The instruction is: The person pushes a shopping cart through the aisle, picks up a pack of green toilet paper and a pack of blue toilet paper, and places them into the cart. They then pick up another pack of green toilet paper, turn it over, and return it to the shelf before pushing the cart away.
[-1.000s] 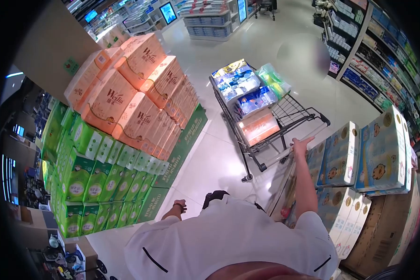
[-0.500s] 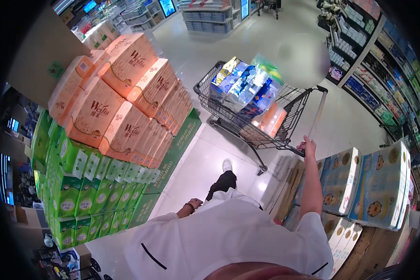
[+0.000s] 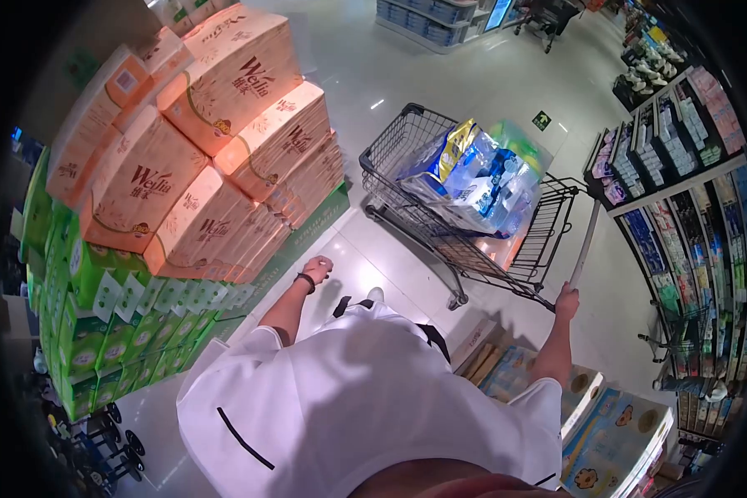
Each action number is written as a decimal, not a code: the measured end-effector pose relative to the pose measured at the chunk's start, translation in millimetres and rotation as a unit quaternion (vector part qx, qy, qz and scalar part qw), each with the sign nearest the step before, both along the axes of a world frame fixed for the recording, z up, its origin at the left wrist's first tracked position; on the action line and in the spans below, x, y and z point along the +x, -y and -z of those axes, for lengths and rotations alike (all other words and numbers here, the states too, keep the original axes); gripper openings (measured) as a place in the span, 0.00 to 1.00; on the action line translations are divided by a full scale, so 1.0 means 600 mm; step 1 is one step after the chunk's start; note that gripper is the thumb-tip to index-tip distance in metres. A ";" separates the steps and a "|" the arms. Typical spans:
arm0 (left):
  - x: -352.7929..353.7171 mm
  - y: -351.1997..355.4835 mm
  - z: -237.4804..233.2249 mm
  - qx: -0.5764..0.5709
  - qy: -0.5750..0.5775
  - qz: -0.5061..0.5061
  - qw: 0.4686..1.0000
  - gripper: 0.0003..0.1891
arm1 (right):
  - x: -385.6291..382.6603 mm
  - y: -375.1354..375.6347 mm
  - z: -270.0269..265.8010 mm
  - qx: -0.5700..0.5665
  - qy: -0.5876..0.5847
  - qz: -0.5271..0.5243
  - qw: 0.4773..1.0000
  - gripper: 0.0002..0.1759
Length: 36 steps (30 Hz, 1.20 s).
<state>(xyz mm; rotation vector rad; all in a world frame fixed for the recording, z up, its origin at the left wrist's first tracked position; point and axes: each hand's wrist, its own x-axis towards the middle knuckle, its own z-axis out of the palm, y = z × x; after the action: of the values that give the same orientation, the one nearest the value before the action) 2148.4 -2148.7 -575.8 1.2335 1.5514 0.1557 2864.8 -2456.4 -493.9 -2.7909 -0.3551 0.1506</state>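
My right hand (image 3: 567,300) is wrapped round the near end of the handle of a black wire shopping cart (image 3: 556,241). Inside the cart lie blue and white plastic-wrapped packs (image 3: 485,178), with a green pack (image 3: 519,145) behind them and an orange pack (image 3: 500,251) lower down. My left hand (image 3: 318,268) hangs in the air beside the stacked goods, its fingers curled; whether they hold anything is too small to tell. A dark band circles the left wrist.
Orange tissue packs (image 3: 149,187) top green packs (image 3: 91,349) at left. Blue and yellow packs (image 3: 614,440) stand at lower right. Shelves (image 3: 681,216) line the right side. Another cart (image 3: 548,21) is at the top, and wheeled items (image 3: 108,448) are at lower left.
The cart and the orange stack appear larger and shifted. My left hand has swung forward and up. My right hand remains on the handle. More of the right shelves shows.
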 end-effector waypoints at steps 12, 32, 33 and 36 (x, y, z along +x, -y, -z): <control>-0.078 0.079 0.050 -0.229 -0.141 -0.071 0.960 0.19 | 0.190 -0.174 -0.001 -0.075 -0.004 -0.003 0.997 0.36; 0.467 -0.418 -0.073 0.076 0.020 -0.027 0.997 0.16 | 0.616 -0.570 0.033 -0.141 0.012 -0.066 0.988 0.34; 0.476 -0.425 -0.080 0.076 0.018 -0.029 0.997 0.16 | 0.630 -0.588 0.038 -0.141 0.015 -0.069 0.988 0.34; 0.462 -0.429 -0.033 0.043 0.029 -0.061 0.997 0.16 | 0.652 -0.643 0.038 -0.143 0.010 -0.081 0.986 0.34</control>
<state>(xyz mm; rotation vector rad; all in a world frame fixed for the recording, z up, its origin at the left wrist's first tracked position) 2425.5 -1891.3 -556.0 1.1902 1.5836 0.3384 3255.9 -2070.7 -516.4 -3.0461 -0.6088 0.2279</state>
